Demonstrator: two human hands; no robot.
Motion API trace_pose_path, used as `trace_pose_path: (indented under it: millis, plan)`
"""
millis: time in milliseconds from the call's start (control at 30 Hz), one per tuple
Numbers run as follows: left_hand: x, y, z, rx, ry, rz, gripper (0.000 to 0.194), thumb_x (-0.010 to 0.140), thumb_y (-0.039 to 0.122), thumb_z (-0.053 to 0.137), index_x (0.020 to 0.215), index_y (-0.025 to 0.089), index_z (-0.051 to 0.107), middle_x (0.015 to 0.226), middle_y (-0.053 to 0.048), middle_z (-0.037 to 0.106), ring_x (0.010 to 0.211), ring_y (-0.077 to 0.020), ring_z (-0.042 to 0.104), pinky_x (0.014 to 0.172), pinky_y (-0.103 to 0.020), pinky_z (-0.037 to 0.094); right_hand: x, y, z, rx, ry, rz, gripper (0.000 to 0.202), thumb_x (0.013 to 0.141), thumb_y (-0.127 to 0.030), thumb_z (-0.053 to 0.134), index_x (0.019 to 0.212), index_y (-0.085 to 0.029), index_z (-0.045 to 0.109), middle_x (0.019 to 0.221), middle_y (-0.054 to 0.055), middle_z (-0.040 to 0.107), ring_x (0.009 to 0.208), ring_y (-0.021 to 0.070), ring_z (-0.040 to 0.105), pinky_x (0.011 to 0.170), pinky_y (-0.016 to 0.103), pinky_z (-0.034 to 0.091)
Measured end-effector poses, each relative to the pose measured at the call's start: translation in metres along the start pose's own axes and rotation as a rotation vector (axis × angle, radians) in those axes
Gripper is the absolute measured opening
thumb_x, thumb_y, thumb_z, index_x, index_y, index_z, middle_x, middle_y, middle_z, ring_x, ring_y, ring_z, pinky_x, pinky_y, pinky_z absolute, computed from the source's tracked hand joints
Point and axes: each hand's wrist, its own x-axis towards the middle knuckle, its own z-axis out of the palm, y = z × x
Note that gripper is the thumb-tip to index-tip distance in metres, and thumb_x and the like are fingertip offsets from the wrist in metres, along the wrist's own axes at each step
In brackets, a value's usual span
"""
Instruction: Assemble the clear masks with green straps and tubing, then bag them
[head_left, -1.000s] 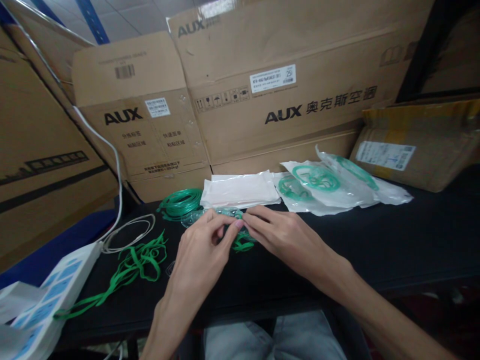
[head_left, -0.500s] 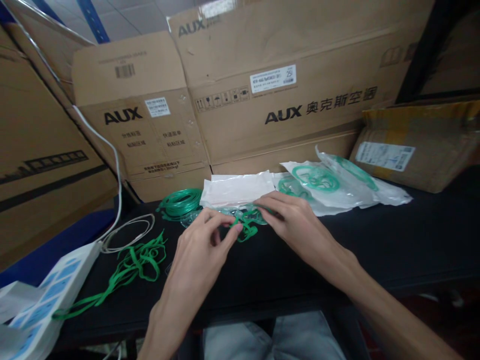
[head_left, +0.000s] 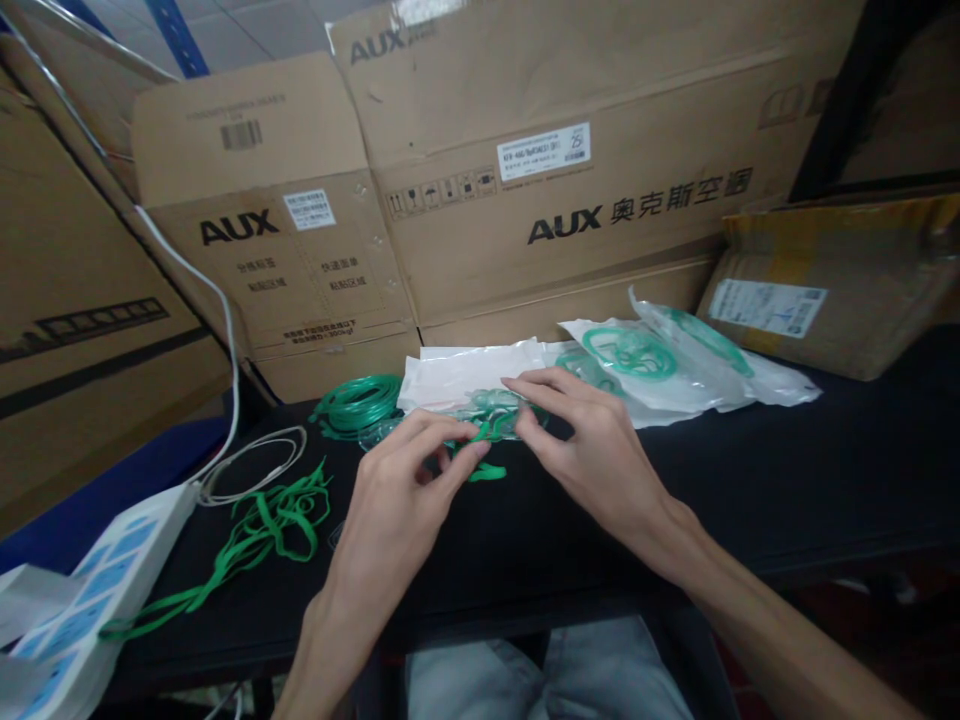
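My left hand pinches a green elastic strap between thumb and fingertips; part of the strap hangs below them. Close by on the right, my right hand has its fingers closed on the edge of a clear greenish plastic mask. The strap runs up against the mask between both hands. Most of the mask's lower part is hidden by the fingers. Behind my left hand sits a coil of green tubing. A loose bundle of green straps lies to the left on the black table.
White bags with green tubing lie at the right, beside a taped cardboard box. A white pouch is behind the hands. At left are a power strip and a thin cable loop. Large cartons stand behind.
The mask has come up and shows more between my hands. My right hand has shifted slightly, its fingers now over the mask's edge. My left hand still pinches the strap, which hangs differently.
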Motion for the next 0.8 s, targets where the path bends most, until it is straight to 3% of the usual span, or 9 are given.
trace_pose_path:
  millis: [100,233,367,433,500,600,700,800]
  plan:
    - [0.001,-0.003,-0.011,-0.065,0.035,-0.107,0.020,0.090,0.041,0.066,0.093,0.022,0.069,0.096,-0.001,0.068,0.078,-0.0144,0.062,0.063,-0.022,0.046,0.002,0.004,-0.003,-0.031,0.023,-0.010,0.029,0.090,-0.007,0.053,0.110,-0.013,0.073,0.105,0.011,0.075,0.097,0.0216,0.071,0.087,0.032,0.056]
    - [0.003,-0.015,-0.021,-0.044,0.072,-0.316,0.032,0.088,0.052,0.063,0.090,0.021,0.065,0.072,0.003,0.062,0.061,-0.0134,0.054,0.055,-0.022,0.038,0.003,0.006,-0.011,-0.058,0.068,0.080,0.033,0.092,-0.009,0.051,0.118,-0.015,0.071,0.100,0.008,0.078,0.084,0.0196,0.073,0.083,0.031,0.056]
    - [0.005,-0.036,-0.024,0.144,-0.124,-0.374,0.035,0.088,0.056,0.059,0.090,0.022,0.069,0.074,0.001,0.066,0.067,-0.0172,0.060,0.060,-0.025,0.040,0.006,0.006,-0.018,0.025,0.067,0.231,0.033,0.093,-0.013,0.051,0.119,-0.018,0.071,0.068,0.000,0.073,0.060,0.0162,0.069,0.068,0.028,0.053]
    - [0.005,-0.040,-0.023,0.263,-0.140,-0.376,0.035,0.087,0.055,0.061,0.101,0.024,0.072,0.083,-0.001,0.070,0.071,-0.0192,0.062,0.063,-0.027,0.041,0.006,0.006,-0.018,0.066,0.057,0.263,0.030,0.093,-0.015,0.053,0.116,-0.018,0.072,0.067,0.000,0.072,0.059,0.0158,0.068,0.066,0.027,0.052]
    - [0.004,-0.034,-0.021,0.304,-0.067,-0.334,0.036,0.086,0.052,0.063,0.108,0.025,0.071,0.091,-0.002,0.071,0.070,-0.0189,0.062,0.066,-0.028,0.043,0.006,0.005,-0.016,0.080,0.040,0.267,0.028,0.093,-0.016,0.055,0.112,-0.019,0.074,0.072,0.000,0.074,0.059,0.0153,0.068,0.065,0.027,0.052]
    - [0.003,-0.013,-0.015,0.192,0.000,-0.192,0.032,0.091,0.051,0.059,0.098,0.024,0.074,0.088,-0.002,0.071,0.067,-0.0168,0.060,0.068,-0.028,0.045,0.005,0.000,-0.010,0.075,0.026,0.245,0.027,0.091,-0.014,0.055,0.109,-0.018,0.075,0.078,0.001,0.076,0.061,0.0154,0.068,0.068,0.027,0.053]
    - [0.001,0.005,-0.003,0.084,-0.037,-0.138,0.031,0.093,0.049,0.057,0.087,0.025,0.076,0.083,0.000,0.071,0.068,-0.0164,0.060,0.067,-0.027,0.044,0.002,-0.007,-0.004,0.071,0.036,0.213,0.026,0.090,-0.013,0.055,0.108,-0.017,0.075,0.090,0.005,0.078,0.071,0.0170,0.071,0.077,0.029,0.055]
    - [0.001,0.009,0.008,0.057,-0.082,-0.162,0.028,0.093,0.046,0.060,0.087,0.026,0.078,0.081,0.001,0.071,0.066,-0.0156,0.060,0.065,-0.027,0.042,0.000,-0.010,0.000,0.135,0.019,0.213,0.027,0.089,-0.012,0.056,0.108,-0.016,0.074,0.102,0.007,0.077,0.085,0.0184,0.072,0.085,0.030,0.056]
